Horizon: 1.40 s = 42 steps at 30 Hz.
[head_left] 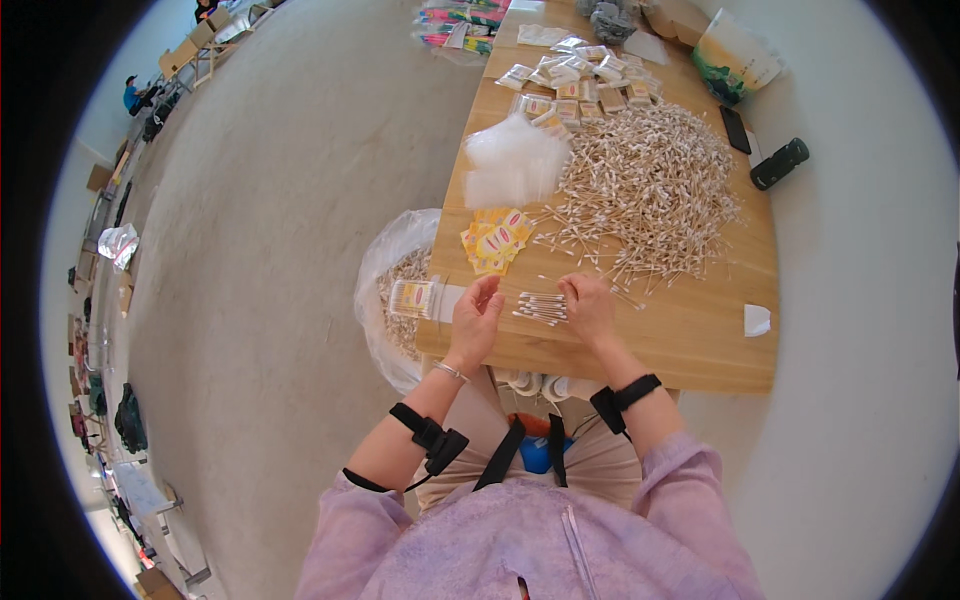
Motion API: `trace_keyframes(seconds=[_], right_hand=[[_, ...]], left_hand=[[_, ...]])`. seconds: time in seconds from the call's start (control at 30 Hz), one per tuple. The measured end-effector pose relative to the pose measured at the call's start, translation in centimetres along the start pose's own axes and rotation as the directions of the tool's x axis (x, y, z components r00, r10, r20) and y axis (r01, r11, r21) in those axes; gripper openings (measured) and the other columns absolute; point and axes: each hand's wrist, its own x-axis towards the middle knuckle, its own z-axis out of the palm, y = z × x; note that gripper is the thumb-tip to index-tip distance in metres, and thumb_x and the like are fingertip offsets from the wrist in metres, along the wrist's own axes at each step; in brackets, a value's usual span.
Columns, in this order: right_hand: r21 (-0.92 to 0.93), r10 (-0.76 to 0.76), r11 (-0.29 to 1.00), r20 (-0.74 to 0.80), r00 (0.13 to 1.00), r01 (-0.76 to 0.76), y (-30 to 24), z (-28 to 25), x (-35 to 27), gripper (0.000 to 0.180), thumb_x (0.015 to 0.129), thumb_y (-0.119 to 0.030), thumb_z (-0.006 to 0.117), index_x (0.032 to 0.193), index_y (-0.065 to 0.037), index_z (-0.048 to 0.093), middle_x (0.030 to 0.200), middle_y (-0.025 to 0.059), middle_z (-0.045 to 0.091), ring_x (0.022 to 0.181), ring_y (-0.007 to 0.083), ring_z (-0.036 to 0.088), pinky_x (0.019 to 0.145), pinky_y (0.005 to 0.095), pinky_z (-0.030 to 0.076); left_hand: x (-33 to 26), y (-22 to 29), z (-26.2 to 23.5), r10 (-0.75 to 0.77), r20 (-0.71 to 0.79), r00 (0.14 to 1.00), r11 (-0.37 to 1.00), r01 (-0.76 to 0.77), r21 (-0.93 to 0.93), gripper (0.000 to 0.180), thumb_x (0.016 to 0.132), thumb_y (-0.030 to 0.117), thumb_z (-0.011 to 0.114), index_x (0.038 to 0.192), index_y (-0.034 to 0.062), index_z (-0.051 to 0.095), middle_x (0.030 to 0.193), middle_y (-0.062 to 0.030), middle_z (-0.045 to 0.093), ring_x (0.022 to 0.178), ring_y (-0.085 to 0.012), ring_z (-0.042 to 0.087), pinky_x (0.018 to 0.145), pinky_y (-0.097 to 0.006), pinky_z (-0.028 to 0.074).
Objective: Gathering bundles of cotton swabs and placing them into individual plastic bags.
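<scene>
A small bunch of cotton swabs [541, 306] lies on the wooden table [690, 340] between my two hands. My right hand [590, 308] rests on the bunch's right end, fingers curled over it. My left hand [477, 318] hovers just left of the bunch with its fingers bent and apart, holding nothing that I can see. A big loose heap of cotton swabs [650, 185] spreads across the table beyond my hands. A filled packet of swabs [412, 298] lies at the table's left edge beside my left hand.
Yellow printed cards [495, 240] and a pile of clear plastic bags [512, 160] lie left of the heap. Several filled packets [575, 85] sit at the far end. A clear sack of packets [395, 290] stands on the floor. A dark bottle [779, 163] lies at right.
</scene>
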Motion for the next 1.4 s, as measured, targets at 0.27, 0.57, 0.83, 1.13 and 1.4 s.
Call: trace_keyframes(seconds=[0.27,0.57,0.83,1.13,1.4], right_hand=[[-0.339,-0.242,0.924,-0.167,0.956,0.175,1.1,2.5,-1.6,0.012,0.081,-0.013,0.060,0.091,-0.011,0.066,0.098,0.0065,0.054,0.099,0.0274,0.048,0.084,0.0381,0.040],[0.410,0.218,0.912,-0.475,0.853,-0.005,2.2,5.3,-3.1,0.028,0.086,-0.003,0.046,0.113,-0.001,0.049,0.126,0.0192,0.043,0.121,0.0347,0.039,0.104,0.0413,0.029],[-0.093,-0.133,0.990,-0.313,0.940,0.109,-0.2,5.4,-2.3,0.036,0.080,-0.004,0.053,0.116,-0.003,0.049,0.131,0.0170,0.043,0.122,0.0348,0.039,0.104,0.0435,0.029],[-0.202,-0.293,0.946,-0.189,0.937,0.255,-1.7,3.1,-3.2,0.041,0.074,-0.019,0.065,0.111,-0.007,0.053,0.121,0.0113,0.047,0.117,0.0313,0.039,0.099,0.0434,0.031],[-0.342,-0.130,0.922,0.163,0.978,0.179,-4.1,4.7,-7.1,0.034,0.068,-0.036,0.073,0.086,-0.010,0.061,0.088,0.0081,0.057,0.088,0.0265,0.053,0.080,0.0385,0.040]], left_hand=[[0.7,-3.5,2.1,0.042,-0.015,0.999,0.997,-0.043,-0.070,0.041,0.092,0.002,0.047,0.131,-0.0046,0.040,0.133,-0.0152,0.047,0.125,-0.0206,0.043,0.104,-0.030,0.034],[1.2,-4.2,4.1,0.176,0.006,0.984,0.984,-0.176,0.018,0.041,0.097,0.014,0.041,0.134,-0.0024,0.040,0.137,-0.0146,0.044,0.128,-0.0218,0.040,0.107,-0.031,0.028],[0.8,-5.2,4.1,0.160,0.018,0.987,0.978,-0.156,-0.136,0.044,0.100,0.023,0.038,0.137,-0.0029,0.037,0.140,-0.0136,0.040,0.130,-0.0202,0.036,0.108,-0.030,0.026],[2.0,-5.4,3.6,-0.004,-0.082,0.997,0.873,-0.037,-0.486,0.043,0.100,0.026,0.038,0.133,-0.0022,0.042,0.134,-0.0126,0.047,0.125,-0.0187,0.042,0.104,-0.030,0.031],[3.2,-3.2,0.0,0.030,0.089,0.996,0.996,-0.022,-0.091,0.034,0.096,0.014,0.046,0.127,-0.0016,0.049,0.126,-0.0105,0.054,0.119,-0.0157,0.049,0.101,-0.027,0.036]])
